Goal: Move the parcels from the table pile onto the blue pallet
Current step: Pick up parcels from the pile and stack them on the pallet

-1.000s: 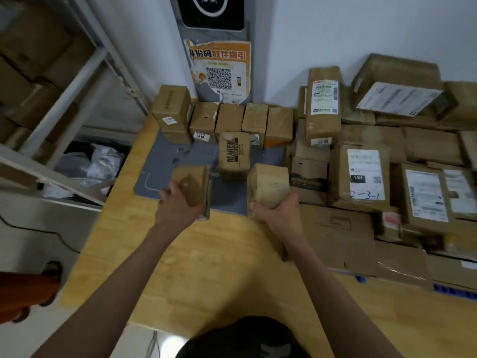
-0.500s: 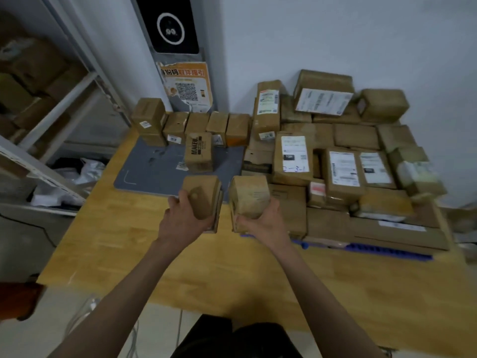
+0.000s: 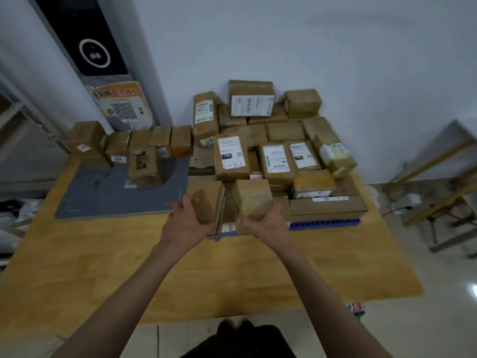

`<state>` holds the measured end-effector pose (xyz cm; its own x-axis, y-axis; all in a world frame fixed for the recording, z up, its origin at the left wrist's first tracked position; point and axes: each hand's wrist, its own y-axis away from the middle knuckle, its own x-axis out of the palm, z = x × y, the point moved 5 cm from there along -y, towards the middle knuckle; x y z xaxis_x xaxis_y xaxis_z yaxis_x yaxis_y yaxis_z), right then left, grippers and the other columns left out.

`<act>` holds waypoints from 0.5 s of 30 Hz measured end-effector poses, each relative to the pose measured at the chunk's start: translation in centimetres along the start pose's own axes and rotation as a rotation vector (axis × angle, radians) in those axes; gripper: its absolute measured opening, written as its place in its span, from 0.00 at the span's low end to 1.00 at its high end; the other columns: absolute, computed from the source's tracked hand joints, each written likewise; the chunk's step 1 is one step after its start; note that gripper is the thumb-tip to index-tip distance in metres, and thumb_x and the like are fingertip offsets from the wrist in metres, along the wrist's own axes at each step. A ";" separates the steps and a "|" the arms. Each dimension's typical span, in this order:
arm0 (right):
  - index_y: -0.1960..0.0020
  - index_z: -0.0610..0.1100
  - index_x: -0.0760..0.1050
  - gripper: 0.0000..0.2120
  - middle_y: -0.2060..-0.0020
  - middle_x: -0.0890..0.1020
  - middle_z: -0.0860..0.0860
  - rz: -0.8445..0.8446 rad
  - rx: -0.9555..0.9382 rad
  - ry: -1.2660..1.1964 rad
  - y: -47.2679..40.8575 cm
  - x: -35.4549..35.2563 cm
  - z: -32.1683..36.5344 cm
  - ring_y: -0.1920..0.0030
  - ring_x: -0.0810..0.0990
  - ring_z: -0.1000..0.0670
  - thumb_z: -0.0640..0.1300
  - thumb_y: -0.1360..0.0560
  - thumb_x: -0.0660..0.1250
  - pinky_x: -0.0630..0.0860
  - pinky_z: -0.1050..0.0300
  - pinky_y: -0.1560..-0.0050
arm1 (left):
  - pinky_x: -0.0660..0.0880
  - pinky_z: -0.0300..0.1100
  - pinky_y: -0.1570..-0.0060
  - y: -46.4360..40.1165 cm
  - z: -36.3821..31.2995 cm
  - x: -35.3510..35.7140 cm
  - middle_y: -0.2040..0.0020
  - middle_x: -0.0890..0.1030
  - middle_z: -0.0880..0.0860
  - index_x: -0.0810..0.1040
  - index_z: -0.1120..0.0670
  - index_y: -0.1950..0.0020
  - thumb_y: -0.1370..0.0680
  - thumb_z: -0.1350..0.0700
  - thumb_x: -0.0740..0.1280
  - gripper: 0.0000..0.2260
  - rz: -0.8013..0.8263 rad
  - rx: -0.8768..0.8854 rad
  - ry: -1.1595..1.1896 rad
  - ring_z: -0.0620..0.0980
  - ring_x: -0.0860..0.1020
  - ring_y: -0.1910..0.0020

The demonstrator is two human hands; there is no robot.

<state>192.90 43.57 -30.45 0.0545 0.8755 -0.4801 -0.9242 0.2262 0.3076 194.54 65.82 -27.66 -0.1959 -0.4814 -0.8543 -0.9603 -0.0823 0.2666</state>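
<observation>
My left hand (image 3: 187,223) grips a small brown parcel (image 3: 209,200) and my right hand (image 3: 265,223) grips a second small brown parcel (image 3: 254,198). Both parcels are side by side over the front left edge of the blue pallet (image 3: 325,224), whose rim shows under a stack of several taped cardboard parcels (image 3: 277,161). The table pile (image 3: 144,164) of several small boxes stands to the left on a grey mat (image 3: 103,195). Whether the two held parcels rest on anything is hidden by my hands.
The wooden table (image 3: 180,267) carries the mat and the pallet. A grey pillar with a black panel and an orange poster (image 3: 121,107) rises behind the pile. Shelving stands at the far left, a metal frame (image 3: 438,177) at the right.
Both hands have carried their parcels to the right, from over the grey mat to the front left edge of the pallet. My view has swung right and pulled back.
</observation>
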 end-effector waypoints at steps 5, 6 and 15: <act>0.27 0.42 0.55 0.50 0.34 0.67 0.47 -0.090 0.020 -0.026 -0.7 -3.6 0.2 0.38 0.70 0.48 0.58 0.37 0.79 0.72 0.55 0.48 | 0.72 0.50 0.52 -1.9 -3.4 -0.3 0.35 0.66 0.55 0.59 0.48 0.32 0.33 0.35 0.73 0.38 0.003 0.092 -0.022 0.60 0.74 0.41; 0.27 0.42 0.55 0.50 0.34 0.67 0.47 -0.107 0.024 -0.020 -0.8 -4.3 0.2 0.38 0.70 0.48 0.58 0.37 0.79 0.72 0.54 0.48 | 0.71 0.50 0.52 -2.3 -4.0 -0.4 0.35 0.67 0.56 0.58 0.48 0.32 0.33 0.35 0.73 0.38 0.003 0.107 -0.023 0.61 0.73 0.40; 0.28 0.41 0.57 0.49 0.36 0.68 0.46 -0.219 0.046 0.021 -3.6 -9.4 0.1 0.42 0.70 0.50 0.59 0.38 0.78 0.74 0.54 0.50 | 0.70 0.47 0.55 -4.5 -10.7 -1.2 0.33 0.66 0.56 0.56 0.47 0.28 0.34 0.36 0.73 0.42 -0.026 0.267 0.007 0.60 0.74 0.40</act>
<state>195.74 34.55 -26.93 0.2437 0.7945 -0.5562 -0.8731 0.4295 0.2309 201.25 57.39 -23.09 -0.1698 -0.4882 -0.8560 -0.9836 0.1378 0.1165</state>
